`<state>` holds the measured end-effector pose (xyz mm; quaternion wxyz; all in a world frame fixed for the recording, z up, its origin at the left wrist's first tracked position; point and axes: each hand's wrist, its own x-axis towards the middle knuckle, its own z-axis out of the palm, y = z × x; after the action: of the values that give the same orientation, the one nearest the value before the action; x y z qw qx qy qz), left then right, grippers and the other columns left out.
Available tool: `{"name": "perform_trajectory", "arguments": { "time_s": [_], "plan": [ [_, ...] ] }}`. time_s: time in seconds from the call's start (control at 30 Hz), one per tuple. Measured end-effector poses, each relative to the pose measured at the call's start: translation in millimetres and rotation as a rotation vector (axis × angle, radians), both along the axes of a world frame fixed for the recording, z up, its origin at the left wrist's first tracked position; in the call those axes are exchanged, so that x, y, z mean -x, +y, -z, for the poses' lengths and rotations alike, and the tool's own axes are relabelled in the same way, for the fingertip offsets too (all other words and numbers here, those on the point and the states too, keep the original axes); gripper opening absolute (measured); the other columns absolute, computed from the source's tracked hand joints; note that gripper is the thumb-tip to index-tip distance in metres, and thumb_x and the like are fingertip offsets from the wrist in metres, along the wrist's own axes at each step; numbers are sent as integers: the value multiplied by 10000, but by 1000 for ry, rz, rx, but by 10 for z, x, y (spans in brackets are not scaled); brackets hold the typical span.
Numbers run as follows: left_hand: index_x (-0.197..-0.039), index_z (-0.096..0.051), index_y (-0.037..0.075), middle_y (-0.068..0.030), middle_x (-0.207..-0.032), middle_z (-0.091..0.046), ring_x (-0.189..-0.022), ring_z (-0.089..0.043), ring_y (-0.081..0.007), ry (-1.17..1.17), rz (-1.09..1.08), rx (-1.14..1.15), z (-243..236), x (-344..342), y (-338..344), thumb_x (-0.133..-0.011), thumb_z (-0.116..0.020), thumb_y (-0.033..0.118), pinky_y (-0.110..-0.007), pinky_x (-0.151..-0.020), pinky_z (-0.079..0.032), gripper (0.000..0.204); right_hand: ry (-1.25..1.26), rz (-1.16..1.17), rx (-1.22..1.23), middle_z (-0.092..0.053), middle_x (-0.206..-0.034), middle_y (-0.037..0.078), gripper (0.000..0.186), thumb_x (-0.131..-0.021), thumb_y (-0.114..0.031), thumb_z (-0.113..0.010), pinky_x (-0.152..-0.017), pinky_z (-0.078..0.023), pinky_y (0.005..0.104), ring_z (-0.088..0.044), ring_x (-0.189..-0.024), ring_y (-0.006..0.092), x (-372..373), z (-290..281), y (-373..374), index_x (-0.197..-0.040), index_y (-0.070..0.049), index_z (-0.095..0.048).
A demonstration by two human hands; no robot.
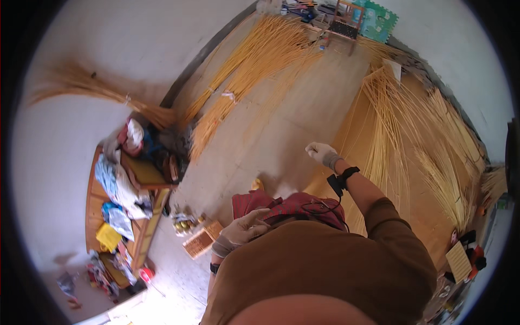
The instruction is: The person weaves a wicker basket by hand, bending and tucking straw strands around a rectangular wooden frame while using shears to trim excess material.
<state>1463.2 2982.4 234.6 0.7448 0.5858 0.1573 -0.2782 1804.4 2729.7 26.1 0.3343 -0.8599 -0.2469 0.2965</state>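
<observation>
My left hand, in a pale work glove, is at my waist beside the red checked cloth. Its fingers and thumb are apart, with nothing visible between them. Out in front and to the right, my right hand is raised over the floor, also gloved. Its fingers are curled in, and I see nothing in them. A black strap with a small device circles my right wrist, a cable running from it toward my waist. Nearest the right hand lie loose long straw-coloured stalks on a brown sheet.
Tied stalk bundles lie at the far left; another bundle leans by the wall. More stalks spread along the right wall. A wooden bench heaped with clothes and bags stands left, near a woven basket. A small chair stands at the back.
</observation>
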Motion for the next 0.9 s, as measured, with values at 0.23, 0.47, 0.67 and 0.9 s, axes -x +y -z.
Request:
{"name": "perform_trajectory", "arguments": {
  "time_s": [0.23, 0.47, 0.67, 0.9],
  "plan": [
    [-1581, -418, 116, -104, -1133, -742, -1082, -675, -149, -29, 327, 54, -60, -2083, 1436, -992, -711, 127, -312, -959, -534, 658, 11, 255, 533, -729, -1162, 230, 362, -967, -318, -555, -944, -554, 500, -700, -1085, 434, -326, 1218, -967, -1141, -68, -750],
    [-1495, -518, 85, -95, -1028, -737, -948, -691, -169, -243, 1057, -174, -149, -4337, 1872, -924, -755, 136, -315, -836, -542, 620, 639, 914, 768, -721, -1217, 221, 408, -958, -322, -539, -893, -587, 475, -712, -1136, 394, 706, 1710, -2402, -1204, -63, -735],
    [-1441, -580, 63, -72, -986, -708, -944, -661, -153, -157, 1282, -466, -477, -6144, 1811, -930, -758, 188, -327, -839, -523, 556, 841, 515, 504, -754, -1236, 126, 367, -900, -377, -648, -878, -580, 447, -738, -1069, 286, -306, 1546, -160, -1195, -199, -775],
    [-1363, -668, 187, -189, -1175, -638, -1138, -632, -366, -547, 1323, -338, -226, -8174, 1204, -978, -672, 269, -408, -1019, -504, 395, 367, 937, 102, -731, -1197, 218, 424, -963, -377, -521, -962, -540, 469, -698, -1112, 400, -3093, 730, -725, -1186, -79, -724]
  ]
}}
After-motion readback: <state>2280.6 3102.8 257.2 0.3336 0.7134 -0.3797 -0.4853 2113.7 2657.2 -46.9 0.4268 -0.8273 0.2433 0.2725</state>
